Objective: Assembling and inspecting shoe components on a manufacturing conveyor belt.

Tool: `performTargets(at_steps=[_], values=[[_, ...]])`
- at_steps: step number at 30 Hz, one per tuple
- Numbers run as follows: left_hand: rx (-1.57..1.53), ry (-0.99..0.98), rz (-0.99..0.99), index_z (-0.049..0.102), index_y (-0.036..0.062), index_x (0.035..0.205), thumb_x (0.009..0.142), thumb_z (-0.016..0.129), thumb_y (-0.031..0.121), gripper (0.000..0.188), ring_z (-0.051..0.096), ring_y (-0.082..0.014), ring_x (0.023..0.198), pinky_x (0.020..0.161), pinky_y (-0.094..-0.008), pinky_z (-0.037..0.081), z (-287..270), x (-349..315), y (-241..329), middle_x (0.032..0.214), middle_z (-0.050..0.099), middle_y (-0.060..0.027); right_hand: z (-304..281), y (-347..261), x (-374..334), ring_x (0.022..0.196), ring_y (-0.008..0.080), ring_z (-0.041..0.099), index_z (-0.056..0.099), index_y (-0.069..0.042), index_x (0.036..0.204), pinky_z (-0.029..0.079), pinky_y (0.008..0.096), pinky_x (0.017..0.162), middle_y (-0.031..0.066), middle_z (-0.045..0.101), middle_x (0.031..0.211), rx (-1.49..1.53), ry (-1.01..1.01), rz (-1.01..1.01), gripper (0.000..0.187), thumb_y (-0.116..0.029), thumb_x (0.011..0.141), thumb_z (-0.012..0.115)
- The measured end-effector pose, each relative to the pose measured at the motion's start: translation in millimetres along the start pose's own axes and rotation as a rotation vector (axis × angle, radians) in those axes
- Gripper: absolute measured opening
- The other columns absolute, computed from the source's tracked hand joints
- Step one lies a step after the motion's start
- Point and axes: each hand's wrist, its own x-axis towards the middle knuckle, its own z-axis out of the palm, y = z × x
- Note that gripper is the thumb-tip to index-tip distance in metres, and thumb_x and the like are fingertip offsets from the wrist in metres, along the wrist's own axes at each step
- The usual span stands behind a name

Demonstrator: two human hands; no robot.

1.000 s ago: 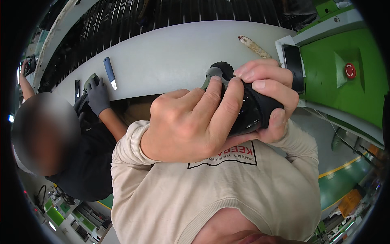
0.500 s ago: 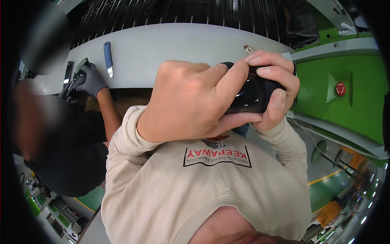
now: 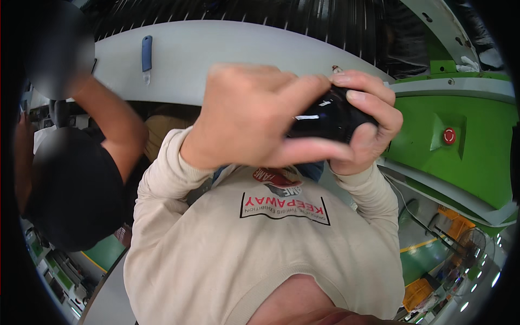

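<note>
Both my hands are raised in front of my chest around a glossy black rounded object [image 3: 323, 120]. Its exact kind I cannot make out. My left hand [image 3: 254, 116], blurred a little, wraps the left end, with its thumb stretched along the lower side toward the right. The palm hides that end of the object. My right hand [image 3: 371, 111] grips the right end, two fingertips curled over the top and the thumb below. Behind the fingers, a small brown-and-white item [image 3: 337, 69] shows only in part.
A blue-handled knife [image 3: 146, 59] lies on the pale work surface [image 3: 184, 51]. Dark ridged rollers or slats [image 3: 303, 27] run behind it. At right stands a green machine housing [image 3: 417, 122] with a red button [image 3: 449, 136]. A co-worker [image 3: 81, 184] sits close on my left.
My hands still hold the black object, which has turned slightly and shows more glossy surface. My view has shifted. The co-worker's gloved hand has left the surface, and the arm is raised.
</note>
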Motion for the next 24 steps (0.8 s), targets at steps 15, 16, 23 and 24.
performTargets(at_steps=[15,16,23,24], values=[[-0.798,0.206,-0.805,0.066,-0.0038,0.136,0.110,0.056,0.038,0.050,0.068,-0.0217,0.111,0.106,-0.0322,0.049,8,-81,-82,0.122,0.074,-0.0139,3,78,-58,0.112,0.0261,0.070,0.054,-0.014,0.153,0.053,0.0397,0.105,0.0092,0.072,0.117,-0.049,-0.299,0.537,0.111,-0.019,0.056,0.106],[-0.753,0.120,-0.701,0.062,-0.0039,0.141,0.101,0.069,0.042,0.062,0.066,-0.0250,0.118,0.110,-0.0339,0.047,15,-88,-83,0.132,0.069,-0.0158,-1,77,-51,0.108,0.0294,0.069,0.062,-0.016,0.143,0.055,0.0399,0.095,0.0082,0.071,0.116,-0.197,-0.294,0.353,0.095,-0.006,0.056,0.099],[-0.090,-0.103,-0.307,0.038,-0.0016,0.160,0.058,0.096,0.067,0.136,0.049,-0.0445,0.146,0.118,-0.0479,0.046,49,-89,-98,0.158,0.046,-0.0271,-26,76,-53,0.116,0.0329,0.065,0.069,-0.024,0.128,0.052,0.0444,0.095,0.0057,0.069,0.122,-0.523,-0.345,0.002,0.083,0.000,0.052,0.092],[-0.067,-0.138,-0.278,0.035,-0.0003,0.161,0.070,0.087,0.077,0.130,0.051,-0.0470,0.144,0.116,-0.0504,0.049,47,-89,-100,0.157,0.047,-0.0310,-24,71,-53,0.120,0.0333,0.063,0.074,-0.026,0.124,0.050,0.0468,0.099,0.0055,0.068,0.128,-0.546,-0.352,-0.005,0.072,-0.006,0.058,0.094]])
